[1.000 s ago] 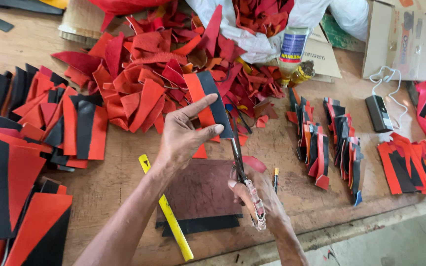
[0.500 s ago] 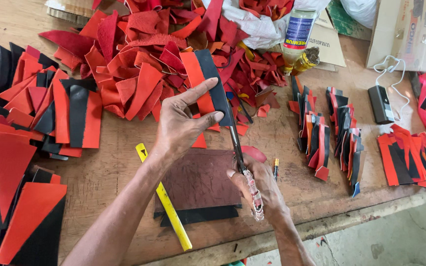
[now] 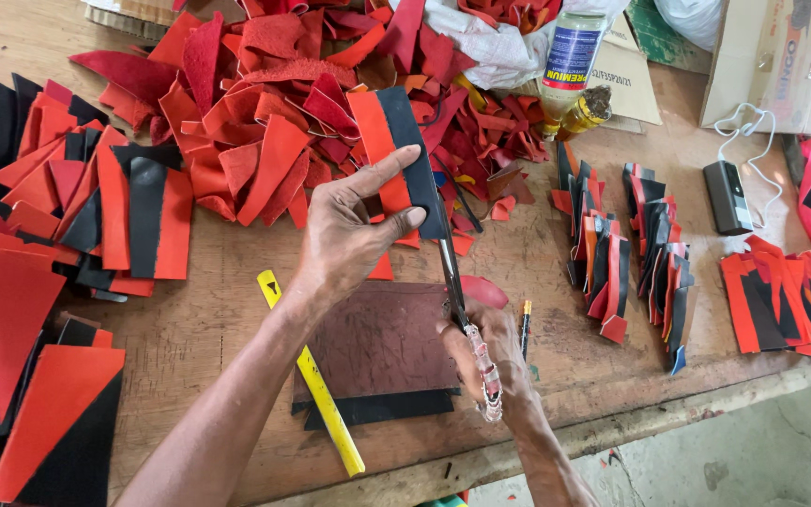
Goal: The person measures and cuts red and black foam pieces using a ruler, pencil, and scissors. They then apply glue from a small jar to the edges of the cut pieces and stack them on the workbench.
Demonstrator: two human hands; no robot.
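The left hand pinches a red-and-black leather piece between thumb and fingers, holding it raised above the wooden table. The right hand is closed around the handles of a pair of scissors, whose blades point up into the piece's lower edge; whether the blades are parted or shut is hard to tell, since they overlap the leather. The right palm is mostly hidden behind the scissor handles. Both forearms reach in from the bottom edge, the left bent at the wrist. Beneath the hands lie a dark brown sheet and a yellow ruler. A heap of red scraps lies beyond.
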